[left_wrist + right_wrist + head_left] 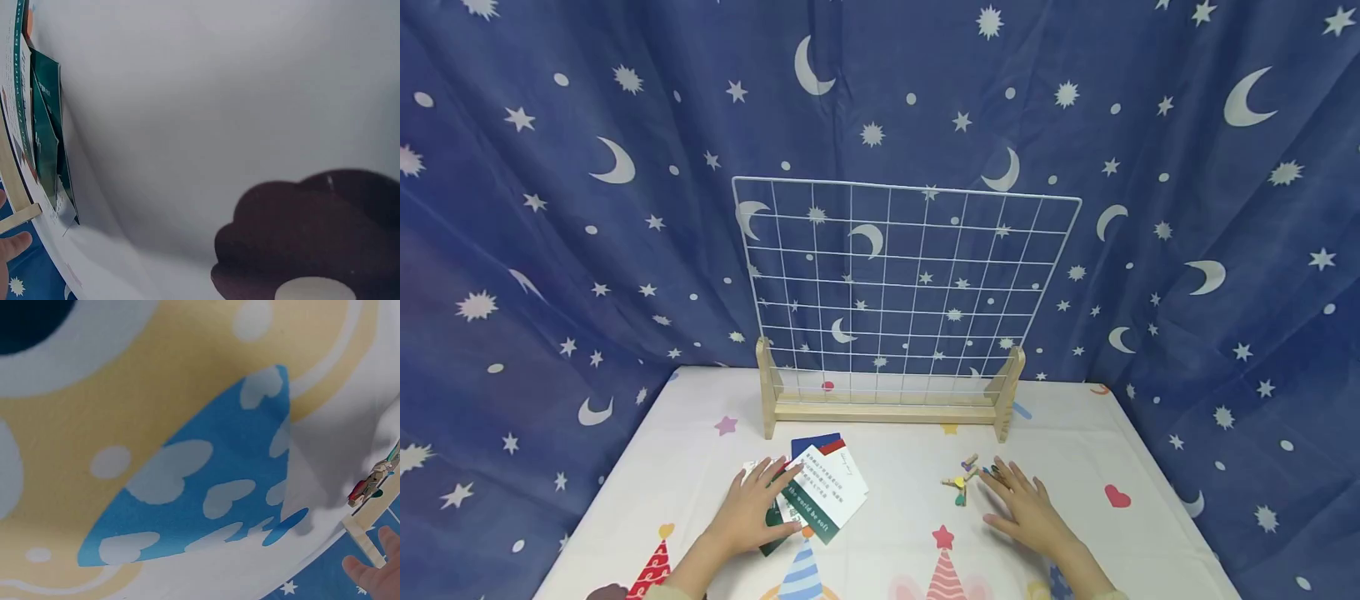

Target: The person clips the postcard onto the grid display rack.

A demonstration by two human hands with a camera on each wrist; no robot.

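Fingers spread, my left hand [748, 510] is over the left side of a loose pile of printed cards [833, 487]. The pile shows white, green, blue and red pieces, and the hand hides part of it. In the left wrist view, green cards [47, 125] lie along the left edge. My right hand [1032, 510] has its fingers apart beside a small heap of mini wooden clothespins [959, 482] with coloured decorations; its fingertips cover some of them. The right wrist view shows several clothespins [375, 478] near the thumb. Whether either hand touches these things I cannot tell.
Behind the hands stands a white wire grid panel [895, 287] in a wooden base [883, 412]. A white cloth with party-hat, star and heart prints covers the table [1157, 533]. A blue curtain [880, 108] with moons and stars hangs around the back and sides.
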